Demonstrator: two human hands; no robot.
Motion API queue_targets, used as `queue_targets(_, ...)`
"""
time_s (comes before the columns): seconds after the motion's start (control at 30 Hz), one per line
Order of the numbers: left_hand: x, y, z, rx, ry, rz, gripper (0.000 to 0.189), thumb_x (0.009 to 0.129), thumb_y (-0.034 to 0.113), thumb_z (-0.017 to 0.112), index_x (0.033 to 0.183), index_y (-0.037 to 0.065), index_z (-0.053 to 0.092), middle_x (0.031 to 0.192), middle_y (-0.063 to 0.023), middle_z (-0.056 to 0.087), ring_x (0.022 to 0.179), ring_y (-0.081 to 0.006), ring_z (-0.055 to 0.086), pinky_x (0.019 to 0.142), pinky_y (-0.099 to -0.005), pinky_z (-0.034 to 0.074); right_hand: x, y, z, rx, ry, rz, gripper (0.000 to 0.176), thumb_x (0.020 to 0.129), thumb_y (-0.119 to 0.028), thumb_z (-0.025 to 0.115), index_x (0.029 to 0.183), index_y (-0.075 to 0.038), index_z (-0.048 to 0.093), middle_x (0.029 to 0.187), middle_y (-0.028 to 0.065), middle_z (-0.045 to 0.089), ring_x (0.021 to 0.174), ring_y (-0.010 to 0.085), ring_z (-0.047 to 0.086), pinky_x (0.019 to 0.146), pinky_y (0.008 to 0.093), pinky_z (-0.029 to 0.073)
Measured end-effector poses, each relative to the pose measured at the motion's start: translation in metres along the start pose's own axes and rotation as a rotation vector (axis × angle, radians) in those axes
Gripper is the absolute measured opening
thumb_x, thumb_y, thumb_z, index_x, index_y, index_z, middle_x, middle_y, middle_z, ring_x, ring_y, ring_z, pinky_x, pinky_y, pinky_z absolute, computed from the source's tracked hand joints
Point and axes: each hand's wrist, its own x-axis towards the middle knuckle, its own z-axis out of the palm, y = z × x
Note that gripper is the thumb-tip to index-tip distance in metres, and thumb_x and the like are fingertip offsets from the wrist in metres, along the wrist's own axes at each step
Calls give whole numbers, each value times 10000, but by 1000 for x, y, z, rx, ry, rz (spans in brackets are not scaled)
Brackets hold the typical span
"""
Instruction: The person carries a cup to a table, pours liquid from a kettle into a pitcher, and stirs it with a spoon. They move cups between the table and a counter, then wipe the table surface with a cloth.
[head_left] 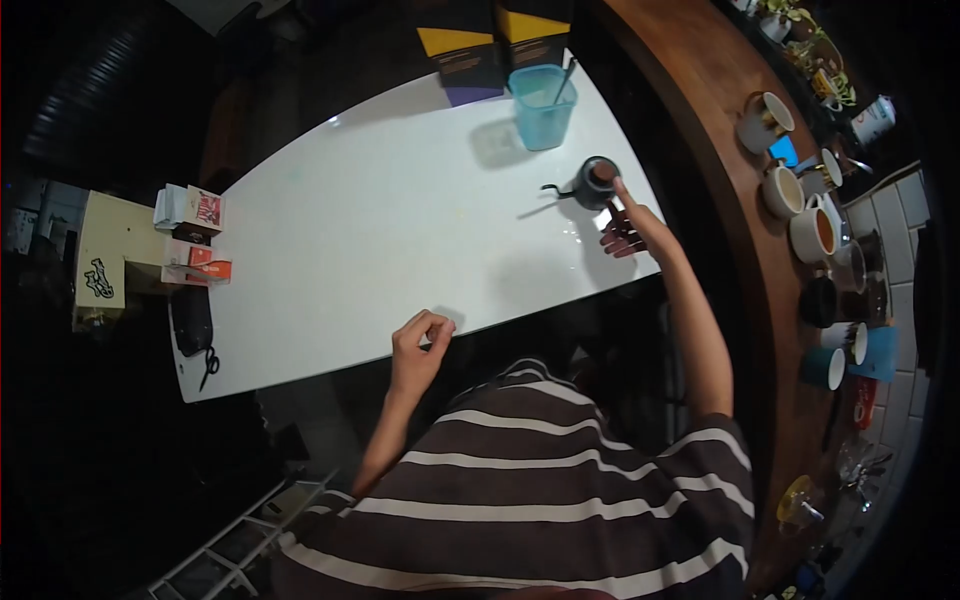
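A small black gooseneck kettle stands on the white table, spout pointing left. My right hand is stretched out beside it, index fingertip touching the kettle's near side, other fingers spread and holding nothing. My left hand rests at the table's near edge with its fingers curled in loosely, nothing visible in it. A translucent blue plastic container with a utensil standing in it sits just beyond the kettle.
Two dark boxes with yellow tops stand at the far edge. Small cartons and a black pouch lie at the left end. A curved wooden counter on the right carries several cups.
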Motion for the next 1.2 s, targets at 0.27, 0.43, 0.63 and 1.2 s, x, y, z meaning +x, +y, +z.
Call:
queue_targets(0.27, 36, -45, -34, -49, 12, 14, 108, 888, 1, 709, 829, -26, 623, 716, -88, 601, 606, -157, 529, 588, -294, 442, -59, -58, 23, -606, 667, -320, 559, 957, -555, 612, 925, 2, 648, 709, 181, 666, 759, 270, 706, 676, 391, 522)
queue_targets(0.43, 67, -57, -51, -77, -107, 76, 94, 884, -5, 710, 830, -22, 635, 720, -82, 607, 613, -159, 541, 589, -291, 443, -38, -126, 44, -412, 628, -904, 442, 914, -197, 733, 1314, -118, 562, 1318, 170, 530, 1048, 355, 663, 866, 403, 563)
queue_targets(0.63, 81, -67, -66, -74, -133, 54, 105, 893, 5, 711, 831, -25, 633, 725, -70, 610, 605, -133, 534, 576, -282, 442, 42, -131, 67, -683, 617, -858, 489, 885, -329, 769, 1305, -142, 602, 1377, 294, 475, 1079, 458, 636, 927, 474, 548)
queue_targets(1.2, 110, -37, -8, -194, -526, 181, 107, 915, 33, 682, 834, -29, 650, 722, -79, 589, 648, -163, 521, 632, -296, 439, -145, -130, 41, -407, 736, -898, 341, 830, -326, 802, 1088, -132, 692, 1194, 220, 578, 976, 415, 663, 842, 455, 550)
